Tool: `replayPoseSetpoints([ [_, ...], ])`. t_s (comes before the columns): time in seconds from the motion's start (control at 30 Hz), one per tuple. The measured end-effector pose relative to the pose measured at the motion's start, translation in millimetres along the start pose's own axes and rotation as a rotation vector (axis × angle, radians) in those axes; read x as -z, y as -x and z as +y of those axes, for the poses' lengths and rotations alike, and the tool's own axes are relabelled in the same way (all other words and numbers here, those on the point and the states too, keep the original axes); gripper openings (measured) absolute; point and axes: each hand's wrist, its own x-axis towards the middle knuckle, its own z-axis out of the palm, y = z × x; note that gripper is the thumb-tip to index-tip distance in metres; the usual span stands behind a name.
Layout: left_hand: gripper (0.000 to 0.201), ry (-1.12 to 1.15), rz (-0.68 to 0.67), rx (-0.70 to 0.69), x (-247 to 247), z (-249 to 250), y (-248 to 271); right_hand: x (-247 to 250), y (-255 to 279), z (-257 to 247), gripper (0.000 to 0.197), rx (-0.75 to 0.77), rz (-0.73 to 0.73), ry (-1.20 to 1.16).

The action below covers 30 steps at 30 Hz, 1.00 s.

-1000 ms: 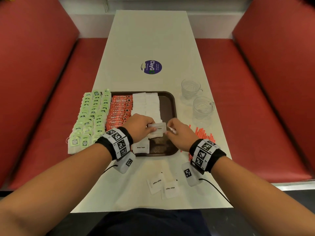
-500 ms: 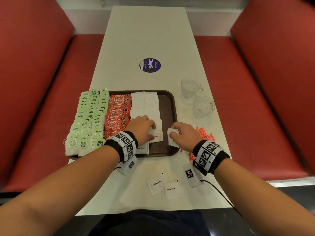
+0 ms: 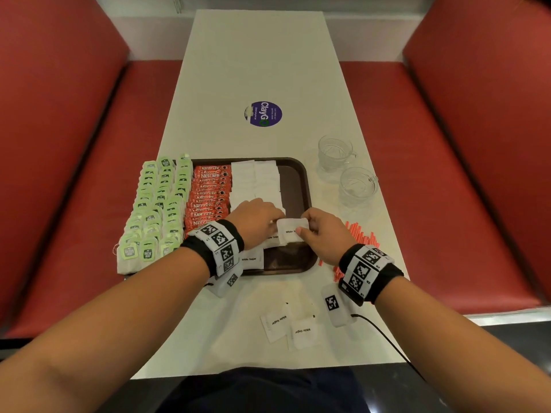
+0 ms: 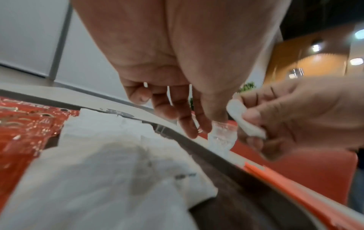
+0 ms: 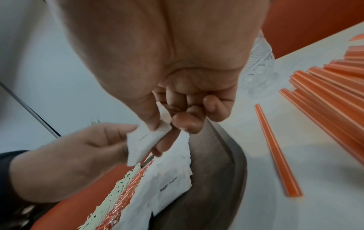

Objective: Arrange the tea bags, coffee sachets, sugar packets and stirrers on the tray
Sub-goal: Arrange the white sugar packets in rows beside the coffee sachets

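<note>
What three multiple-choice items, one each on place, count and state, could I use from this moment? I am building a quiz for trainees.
1. Where do the orange plastic stirrers lie?
A. on the white table right of the brown tray
B. inside the tray
C. in a glass cup

2. How many clear glass cups stand on the table?
A. one
B. two
C. four

3. What is the right hand doing?
A. resting flat on the table
B. gripping a stirrer
C. pinching a white sugar packet

Key: 1 A, the stirrers lie on the bare tabletop beyond the rim of the tray. 2 B, two cups stand side by side to the right of the tray. 3 C, thumb and fingers close on the white sugar packet above the tray, with the left hand beside it.
</note>
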Motion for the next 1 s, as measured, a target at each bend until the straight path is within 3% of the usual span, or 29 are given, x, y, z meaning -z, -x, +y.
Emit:
replayPoseSetpoints([
  [0.1, 0.032, 0.235, 0.111, -0.006, 8, 4, 5, 0, 1, -2, 0.010, 0.006, 0.010, 0.002],
  [0.2, 0.026, 0.314, 0.113, -0.023, 10, 11, 11, -2, -1, -4, 0.009, 0.023, 0.008, 0.002],
  [0.37, 0.020, 0.238, 0.071, 0.069, -5, 7, 9, -2, 0, -1, 0.019, -0.009, -0.004, 0.082],
  [0.6, 0.019, 0.172, -0.037, 0.219, -26, 2, 7, 1, 21, 16, 0.022, 0.035, -0.237, 0.338],
  [0.83, 0.033, 0.018, 0.012, 0.144, -26, 6, 5, -5, 42, 18, 0.035, 0.102, -0.403, 0.458],
  [1.0, 0.030, -0.081, -0.117, 0.098, -32, 19, 6, -14, 59, 12, 0.044, 0.129, -0.532, 0.608],
])
